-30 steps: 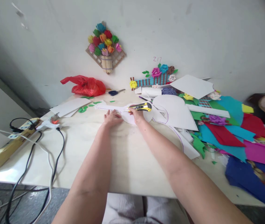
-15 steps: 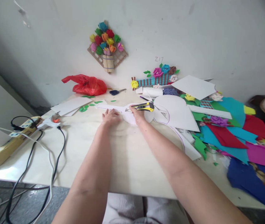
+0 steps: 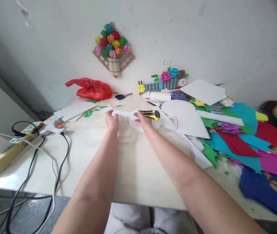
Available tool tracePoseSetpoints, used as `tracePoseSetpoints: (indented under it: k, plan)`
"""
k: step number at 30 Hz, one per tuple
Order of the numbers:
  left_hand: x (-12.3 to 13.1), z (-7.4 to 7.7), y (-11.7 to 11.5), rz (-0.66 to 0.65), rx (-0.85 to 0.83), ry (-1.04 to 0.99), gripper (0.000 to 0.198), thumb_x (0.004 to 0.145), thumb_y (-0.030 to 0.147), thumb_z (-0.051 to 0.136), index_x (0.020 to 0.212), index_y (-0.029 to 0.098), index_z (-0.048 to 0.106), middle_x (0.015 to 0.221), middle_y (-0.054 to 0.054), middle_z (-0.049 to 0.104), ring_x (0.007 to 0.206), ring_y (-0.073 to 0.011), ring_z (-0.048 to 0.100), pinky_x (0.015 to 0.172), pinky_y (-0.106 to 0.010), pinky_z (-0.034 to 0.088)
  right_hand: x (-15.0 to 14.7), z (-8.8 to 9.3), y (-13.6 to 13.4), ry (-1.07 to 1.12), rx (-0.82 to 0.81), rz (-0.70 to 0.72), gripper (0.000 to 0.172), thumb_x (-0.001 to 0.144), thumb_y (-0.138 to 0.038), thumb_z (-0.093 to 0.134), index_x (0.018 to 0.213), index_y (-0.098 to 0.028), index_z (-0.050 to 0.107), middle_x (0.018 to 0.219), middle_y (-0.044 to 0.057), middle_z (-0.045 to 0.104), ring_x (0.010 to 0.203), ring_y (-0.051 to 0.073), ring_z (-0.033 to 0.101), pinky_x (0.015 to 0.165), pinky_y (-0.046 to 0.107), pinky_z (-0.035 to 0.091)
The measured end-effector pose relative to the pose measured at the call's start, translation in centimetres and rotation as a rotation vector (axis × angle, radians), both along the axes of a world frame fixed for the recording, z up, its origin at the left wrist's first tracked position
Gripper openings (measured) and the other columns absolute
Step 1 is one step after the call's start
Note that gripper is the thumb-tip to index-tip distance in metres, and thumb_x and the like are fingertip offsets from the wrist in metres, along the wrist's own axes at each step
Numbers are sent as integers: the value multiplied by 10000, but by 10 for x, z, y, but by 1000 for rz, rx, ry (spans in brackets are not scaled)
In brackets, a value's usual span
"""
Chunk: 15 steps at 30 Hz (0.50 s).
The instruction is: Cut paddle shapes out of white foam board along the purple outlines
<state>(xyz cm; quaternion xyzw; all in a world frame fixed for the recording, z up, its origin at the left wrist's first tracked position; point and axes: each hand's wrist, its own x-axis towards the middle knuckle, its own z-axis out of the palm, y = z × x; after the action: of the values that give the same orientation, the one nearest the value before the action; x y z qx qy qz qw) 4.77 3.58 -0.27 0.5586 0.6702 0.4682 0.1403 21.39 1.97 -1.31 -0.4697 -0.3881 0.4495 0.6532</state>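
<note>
A yellow-and-black utility knife (image 3: 153, 114) lies in my right hand (image 3: 145, 121), its tip pointing left over a white board cutout (image 3: 135, 125). This cutout has a rounded body and a narrow strip reaching left, with purple line along its edge. At the strip's left part, my left hand (image 3: 112, 121) is closed with its fingers bent around the board; the fingertips are partly hidden. Larger white board pieces (image 3: 184, 115) with purple curved lines lie right of the knife.
Coloured sheets (image 3: 240, 143) heap at the right. A red plastic bag (image 3: 94, 89), scissors (image 3: 123, 96) and green paper leaves (image 3: 87, 114) sit behind my left hand. A power strip (image 3: 11, 148) with cables occupies the left. A flower craft (image 3: 114, 48) hangs on the wall.
My left hand has gone from lying flat on the strip to a closed grip at it, slightly further left. The knife in my right hand has shifted and tilted slightly.
</note>
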Motion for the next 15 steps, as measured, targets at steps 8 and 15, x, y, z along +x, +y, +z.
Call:
tracePoseSetpoints:
  k: [8,15]
  plan:
    - [14,19,13,-398,-266,590,552,639,186,542,1179,298,551,1344,-72,545,1396,-264,269,1114,-592,1,-3,14,-11,106,19,-49,213,735,-341,645,868,-176,626,820,27,671,731,141,655,487,211,537]
    - [1,28,27,-429,-338,635,553,662,334,627,1209,294,554,1344,-102,547,1325,-329,372,1078,-631,-15,-1,18,-11,167,56,-61,227,736,-323,639,891,-161,605,819,36,659,720,142,646,468,210,540]
